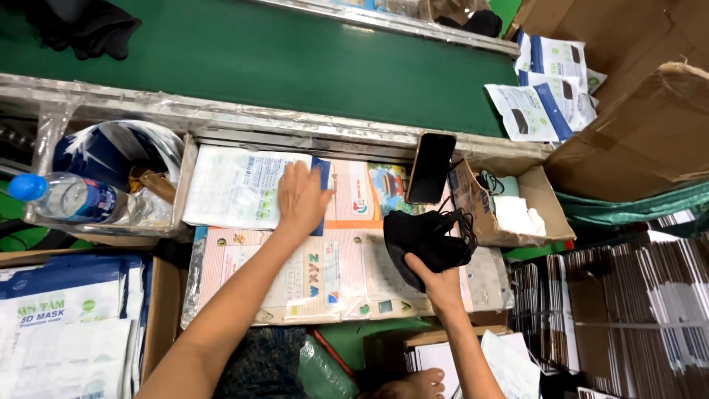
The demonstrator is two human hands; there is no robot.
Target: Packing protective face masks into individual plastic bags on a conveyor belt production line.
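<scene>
Left hand [301,198] flat on a stack of clear printed pouches [235,188], fingers [292,174] spread wide and pressed to the top pouch, gripping nothing. Right hand [437,282] lower down, fingers closed around a bunch of black face masks [425,238] — ear loops trailing off to the right, bunch held just above the desk [325,284], which is covered with colourful printed sheets. Black phone [431,167] propped upright against the metal rail [221,118], just above the masks. Small open cardboard box [543,203] to the right of the phone, white pieces inside. Green conveyor belt [310,63] beyond the rail, with packed white-and-blue mask pouches [543,111] at its right end. Water bottle with a blue cap [63,198] lying in a clear tray at far left — bins of packaging below it and stacked flat cartons [628,310] at lower right
</scene>
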